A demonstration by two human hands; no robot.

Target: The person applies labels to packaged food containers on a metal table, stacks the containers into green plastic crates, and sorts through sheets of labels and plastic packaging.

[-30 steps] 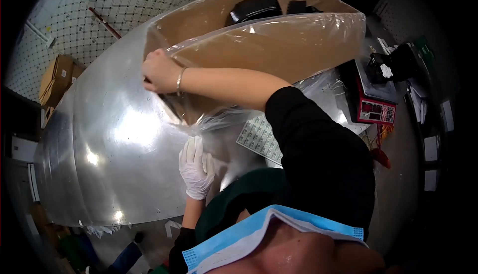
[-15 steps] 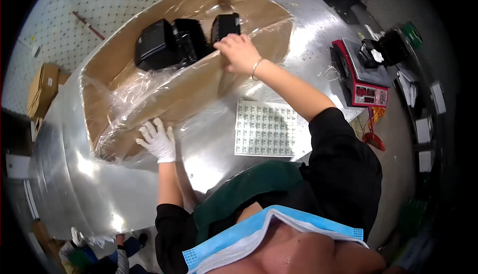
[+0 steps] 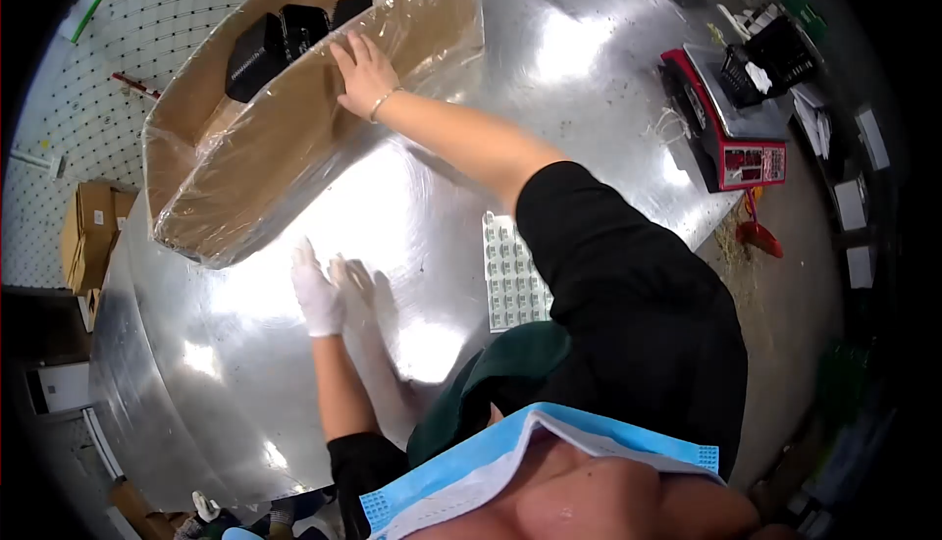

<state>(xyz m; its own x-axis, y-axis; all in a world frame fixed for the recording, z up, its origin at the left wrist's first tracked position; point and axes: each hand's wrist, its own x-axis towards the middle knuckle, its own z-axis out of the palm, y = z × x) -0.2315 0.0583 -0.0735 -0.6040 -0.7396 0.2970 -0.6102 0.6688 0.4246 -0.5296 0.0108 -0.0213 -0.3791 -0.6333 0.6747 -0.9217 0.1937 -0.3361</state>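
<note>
A large cardboard box (image 3: pixel 245 162) wrapped in clear plastic film stands on the metal table at the upper left. Several black plastic trays (image 3: pixel 257 54) lie inside it, partly hidden by the near wall. My bare right hand (image 3: pixel 369 77), with a bracelet at the wrist, rests on the outer side of that wall, fingers apart. My left hand (image 3: pixel 319 297), in a white glove, is just above the bare metal in front of the box, apart from it, with its fingers stretched out. A sheet of small printed labels (image 3: pixel 508 280) lies near my body, partly covered by my right arm.
The shiny metal table (image 3: pixel 579 99) has a curved edge. On the right stands a red weighing scale (image 3: pixel 741 153) with a black basket (image 3: pixel 770 59) on it. Folded cardboard (image 3: pixel 93 231) is at the far left. Part of another person (image 3: pixel 211 511) shows at the bottom left.
The box has moved away toward the upper left with my right hand against it. My left hand has come off its near side. My right arm now covers part of the label sheet.
</note>
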